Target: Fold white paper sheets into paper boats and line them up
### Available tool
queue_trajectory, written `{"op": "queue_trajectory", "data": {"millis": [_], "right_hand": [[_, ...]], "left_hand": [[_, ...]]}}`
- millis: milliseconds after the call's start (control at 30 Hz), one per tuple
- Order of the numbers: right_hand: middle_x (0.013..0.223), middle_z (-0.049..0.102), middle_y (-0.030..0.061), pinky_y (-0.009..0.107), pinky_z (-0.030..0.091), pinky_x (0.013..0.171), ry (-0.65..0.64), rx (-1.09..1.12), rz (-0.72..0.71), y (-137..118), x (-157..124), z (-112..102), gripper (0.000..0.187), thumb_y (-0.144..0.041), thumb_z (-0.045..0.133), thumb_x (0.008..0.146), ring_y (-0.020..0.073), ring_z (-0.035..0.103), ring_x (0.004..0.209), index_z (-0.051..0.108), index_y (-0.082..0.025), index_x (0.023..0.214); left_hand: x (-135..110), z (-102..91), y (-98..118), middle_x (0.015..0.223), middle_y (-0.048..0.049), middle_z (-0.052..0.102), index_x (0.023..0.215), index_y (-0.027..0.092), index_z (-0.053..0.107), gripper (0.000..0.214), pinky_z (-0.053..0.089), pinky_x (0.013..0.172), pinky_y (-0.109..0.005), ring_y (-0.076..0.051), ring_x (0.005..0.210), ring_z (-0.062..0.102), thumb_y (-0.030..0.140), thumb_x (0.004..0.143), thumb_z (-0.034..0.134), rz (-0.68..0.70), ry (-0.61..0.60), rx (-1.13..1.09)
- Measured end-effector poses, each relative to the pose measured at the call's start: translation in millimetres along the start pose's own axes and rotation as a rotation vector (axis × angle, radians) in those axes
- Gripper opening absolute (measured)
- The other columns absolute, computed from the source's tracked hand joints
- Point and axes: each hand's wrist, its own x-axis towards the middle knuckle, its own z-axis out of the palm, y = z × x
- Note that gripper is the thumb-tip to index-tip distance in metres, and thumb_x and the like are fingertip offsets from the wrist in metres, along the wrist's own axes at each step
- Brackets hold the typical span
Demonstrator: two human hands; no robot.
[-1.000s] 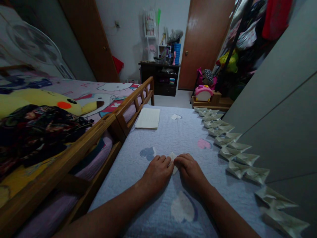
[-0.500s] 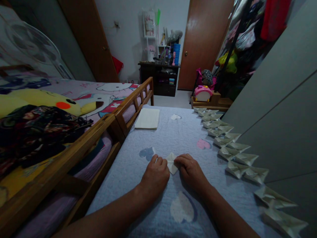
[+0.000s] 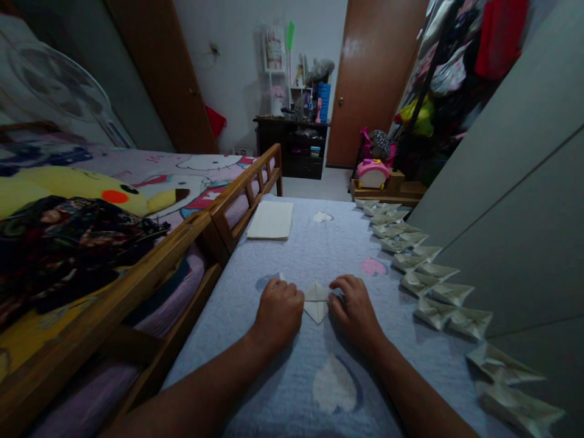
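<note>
At the centre, small folded paper [image 3: 316, 311], diamond-shaped, flat on the patterned sheet [image 3: 274, 395] between both hands. Shows a line straight across the middle and a fainter one from top tip to bottom tip. At its left corner, left hand [image 3: 280, 310] with fingers bunched and knuckles up, seemingly touching; cannot tell whether pinching the edge or only pressing, with fingertips hidden. At its right corner, right hand [image 3: 353, 304] with forefinger raised and spread from the thumb, thumb close to the paper's edge; contact too small to make out. Looks like a folding step, probably flattening layers along the middle line. Seems to call next for steady side corners, matched edges and firm pressing against a soft surface. Beyond, near the far left edge of the sheet, a stack of paper [image 3: 271, 220]. Along the right side, a slanting line of folded pieces [image 3: 469, 319], mostly in pairs. Farther left, past the wooden rail [image 3: 216, 234], a yellow plush toy [image 3: 77, 182]. At the back, a brown door [image 3: 374, 79].
</note>
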Motion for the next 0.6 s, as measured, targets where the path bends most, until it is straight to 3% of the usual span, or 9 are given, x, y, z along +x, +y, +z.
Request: {"op": "queue_trajectory", "data": {"millis": [133, 233, 333, 600], "right_hand": [[0.103, 0.061, 0.01, 0.044, 0.041, 0.087, -0.062, -0.178, 0.065, -1, 1, 1, 0.011, -0.026, 0.067, 0.084, 0.0284, 0.051, 0.099, 0.063, -0.019, 0.092], [0.104, 0.061, 0.0091, 0.042, 0.04, 0.086, -0.114, -0.2, 0.069, -2, 1, 3, 0.01, -0.024, 0.07, 0.082, 0.0282, 0.051, 0.099, 0.063, -0.019, 0.087], [0.103, 0.062, 0.0081, 0.04, 0.039, 0.084, -0.122, -0.172, 0.058, -2, 1, 4, 0.01, -0.017, 0.07, 0.08, 0.0269, 0.051, 0.099, 0.061, -0.02, 0.084], [0.095, 0.062, 0.0057, 0.036, 0.041, 0.084, -0.136, 0.03, -0.058, 0, 2, 3, 0.013, -0.012, 0.064, 0.084, 0.0224, 0.053, 0.093, 0.056, -0.021, 0.08]], "left_hand": [[8, 8.1, -6, 0.095, -0.0105, 0.068, 0.094, 0.014, 0.068, 0.016, 0.047, 0.09, -0.044, -0.028, 0.095, 0.061, 0.01, 0.085, 0.055, -0.023, 0.068, -0.204], [15, 18.5, -9, 0.111, -0.0097, 0.065, 0.114, 0.014, 0.061, 0.031, 0.046, 0.097, -0.04, -0.024, 0.106, 0.057, 0.009, 0.084, 0.054, 0.017, 0.11, -0.449], [18, 27.0, -12, 0.125, -0.0116, 0.061, 0.129, 0.014, 0.053, 0.049, 0.043, 0.104, -0.043, -0.026, 0.117, 0.052, 0.013, 0.081, 0.06, 0.054, 0.114, -0.572], [22, 31.1, -16, 0.124, -0.0139, 0.063, 0.131, 0.014, 0.055, 0.054, 0.042, 0.104, -0.044, -0.028, 0.117, 0.055, 0.015, 0.077, 0.064, 0.077, 0.028, -0.715]]}}
